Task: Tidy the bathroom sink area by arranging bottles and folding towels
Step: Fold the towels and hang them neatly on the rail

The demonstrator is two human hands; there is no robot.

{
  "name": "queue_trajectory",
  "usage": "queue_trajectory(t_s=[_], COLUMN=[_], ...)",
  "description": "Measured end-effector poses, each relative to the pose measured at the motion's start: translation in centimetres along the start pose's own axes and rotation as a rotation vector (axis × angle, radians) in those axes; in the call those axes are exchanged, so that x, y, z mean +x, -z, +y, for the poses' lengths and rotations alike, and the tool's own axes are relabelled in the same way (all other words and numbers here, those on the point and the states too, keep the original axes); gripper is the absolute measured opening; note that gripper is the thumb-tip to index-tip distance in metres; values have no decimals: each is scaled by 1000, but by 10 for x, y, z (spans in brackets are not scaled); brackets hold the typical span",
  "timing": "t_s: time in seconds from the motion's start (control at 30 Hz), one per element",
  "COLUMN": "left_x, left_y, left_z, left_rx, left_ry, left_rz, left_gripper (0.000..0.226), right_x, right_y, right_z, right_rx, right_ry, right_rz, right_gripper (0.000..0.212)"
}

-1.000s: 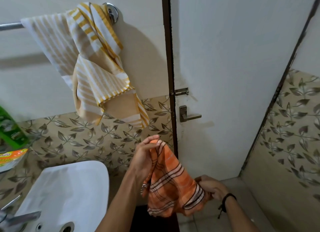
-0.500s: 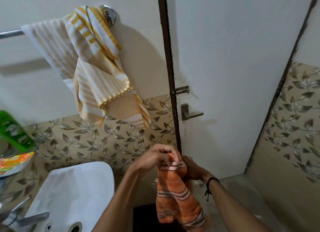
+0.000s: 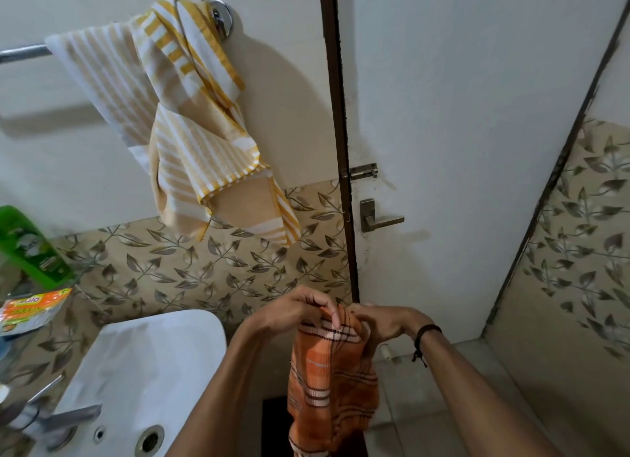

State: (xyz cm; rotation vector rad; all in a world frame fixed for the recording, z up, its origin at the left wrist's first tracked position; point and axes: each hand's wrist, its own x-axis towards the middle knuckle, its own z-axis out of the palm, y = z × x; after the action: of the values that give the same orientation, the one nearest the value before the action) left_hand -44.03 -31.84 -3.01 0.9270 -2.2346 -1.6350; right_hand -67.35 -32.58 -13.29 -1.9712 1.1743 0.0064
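Note:
An orange checked towel (image 3: 332, 385) hangs doubled over in front of me, right of the white sink (image 3: 143, 364). My left hand (image 3: 296, 311) and my right hand (image 3: 388, 322) meet at its top edge and pinch it together. A yellow striped towel (image 3: 191, 129) hangs bunched from the metal towel rail (image 3: 20, 52) on the wall above. A green bottle (image 3: 25, 248) leans at the far left, with an orange and white packet (image 3: 29, 311) below it.
A white door (image 3: 460, 132) with a bolt and lever handle (image 3: 378, 217) stands straight ahead. Leaf-patterned tiles cover the lower walls. A tap (image 3: 58, 419) sits at the sink's near left. Grey floor tiles show at the lower right.
My right hand came up from low on the right to meet my left hand, folding the orange towel in half so it now hangs narrow from both hands.

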Motion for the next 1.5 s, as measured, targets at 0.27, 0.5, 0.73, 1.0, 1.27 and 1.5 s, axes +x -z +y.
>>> queue_trajectory(t_s=[0.27, 0.5, 0.73, 1.0, 1.27, 1.5], left_x=[-12, 6, 44, 62, 72, 75], left_y=[20, 21, -20, -28, -27, -34], left_z=[-19, -44, -33, -30, -27, -20], left_rx=[-58, -56, 119, -104, -133, 158], left_ry=[-24, 14, -17, -60, -45, -198], left_rz=[212, 397, 230, 551, 629, 592], left_gripper=[41, 39, 36, 29, 26, 16], right_x=[-38, -66, -52, -64, -57, -60], right_y=[16, 55, 66, 78, 62, 58], right_z=[17, -42, -95, -71, -60, -76], right_rx=[337, 353, -154, 38, 264, 197], right_ry=[-100, 19, -48, -219, -158, -115], right_rz=[221, 522, 437, 346, 651, 831], right_gripper=[22, 16, 12, 55, 23, 18])
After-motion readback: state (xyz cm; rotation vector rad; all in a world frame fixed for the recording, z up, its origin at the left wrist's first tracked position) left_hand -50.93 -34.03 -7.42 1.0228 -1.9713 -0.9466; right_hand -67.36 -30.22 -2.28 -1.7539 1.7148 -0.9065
